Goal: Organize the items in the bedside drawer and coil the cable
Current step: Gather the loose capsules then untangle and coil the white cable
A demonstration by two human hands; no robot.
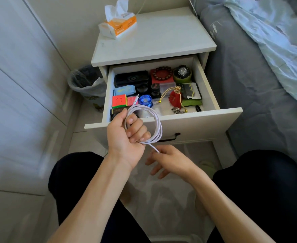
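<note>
Left hand (126, 132) grips the white cable (151, 118) loops; right hand (168, 160) pinches the tail (wrap it snug, not twisted), then tuck it in

Bare forearms, seemingly black trousers (267, 181)

White nightstand (161, 39): tissue pack (117, 23) on top.

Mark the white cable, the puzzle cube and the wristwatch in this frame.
white cable (159, 126), head view, right side of the coiled loops.
puzzle cube (119, 100), head view, its pink top face.
wristwatch (182, 71), head view, its dial.
</note>
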